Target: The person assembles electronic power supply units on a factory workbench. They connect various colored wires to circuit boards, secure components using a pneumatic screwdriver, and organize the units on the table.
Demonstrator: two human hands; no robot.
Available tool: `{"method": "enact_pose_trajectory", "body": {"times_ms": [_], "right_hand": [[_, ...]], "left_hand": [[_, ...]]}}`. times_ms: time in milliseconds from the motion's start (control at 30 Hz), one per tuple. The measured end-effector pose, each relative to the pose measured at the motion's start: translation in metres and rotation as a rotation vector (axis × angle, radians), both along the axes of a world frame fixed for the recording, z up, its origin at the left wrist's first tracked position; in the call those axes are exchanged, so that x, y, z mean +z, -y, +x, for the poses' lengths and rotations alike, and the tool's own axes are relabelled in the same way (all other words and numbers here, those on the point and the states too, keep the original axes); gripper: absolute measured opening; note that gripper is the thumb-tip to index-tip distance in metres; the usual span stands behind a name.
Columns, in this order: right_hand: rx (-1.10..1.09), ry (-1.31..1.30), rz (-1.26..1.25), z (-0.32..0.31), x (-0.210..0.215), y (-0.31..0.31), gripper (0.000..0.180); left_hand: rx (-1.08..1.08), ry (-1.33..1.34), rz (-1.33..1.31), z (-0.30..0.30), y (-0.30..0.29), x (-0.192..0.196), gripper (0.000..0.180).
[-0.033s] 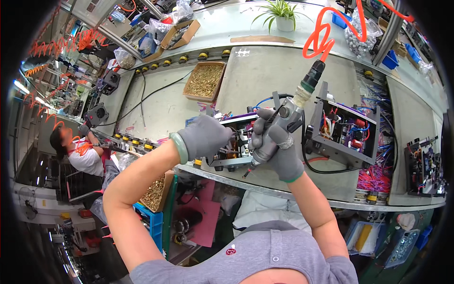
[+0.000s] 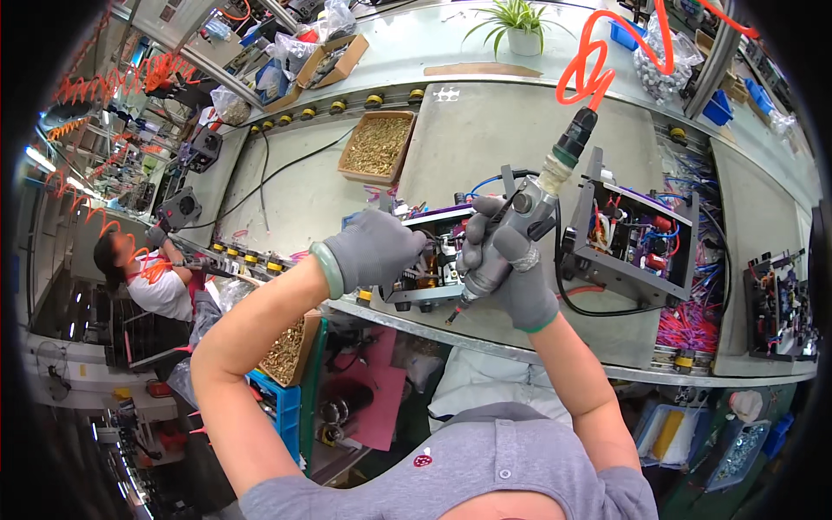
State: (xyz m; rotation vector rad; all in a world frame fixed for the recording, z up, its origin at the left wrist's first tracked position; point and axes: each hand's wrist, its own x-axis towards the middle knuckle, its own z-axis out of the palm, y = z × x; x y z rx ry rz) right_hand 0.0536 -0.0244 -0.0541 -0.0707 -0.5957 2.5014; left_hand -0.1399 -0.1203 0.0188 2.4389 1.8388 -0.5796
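unit: open electronics chassis (image 2: 425,269) at near bench edge, between both hands
left hand (image 2: 374,250): gloved, fingers curled over chassis left end, elbow raised left
right hand (image 2: 507,264): gloved, fisted round pneumatic screwdriver (image 2: 520,221), tip down, just right of chassis

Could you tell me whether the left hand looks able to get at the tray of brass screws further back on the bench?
Probably yes: the left hand rests on the open metal box, and bare bench lies between it and the tray of brass screws, though it is a stretch forward.
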Motion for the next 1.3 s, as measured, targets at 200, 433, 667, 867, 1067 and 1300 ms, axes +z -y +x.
{"method": "enact_pose_trajectory", "body": {"times_ms": [200, 433, 667, 867, 1067, 1300], "right_hand": [[-0.010, -0.021, -0.015, -0.002, -0.001, 0.002, 0.054], [-0.021, 0.005, 0.013, -0.004, -0.001, 0.001, 0.055], [-0.035, 0.028, -0.007, -0.003, 0.000, 0.005, 0.056], [0.001, 0.028, 0.003, -0.002, -0.001, 0.003, 0.060], [0.004, 0.027, 0.016, -0.002, 0.000, 0.002, 0.057], [0.009, 0.030, 0.010, 0.000, 0.002, 0.001, 0.055]], "left_hand": [[0.016, -0.046, 0.019, 0.007, -0.003, -0.010, 0.016], [0.104, -0.050, -0.116, -0.012, 0.008, -0.002, 0.009], [0.053, -0.028, -0.139, 0.001, -0.006, -0.007, 0.019], [0.296, 0.350, 0.026, -0.015, 0.021, -0.025, 0.026], [0.234, 0.463, 0.191, -0.023, 0.034, -0.033, 0.032], [0.107, 0.532, 0.457, -0.017, 0.049, -0.042, 0.034]]}}
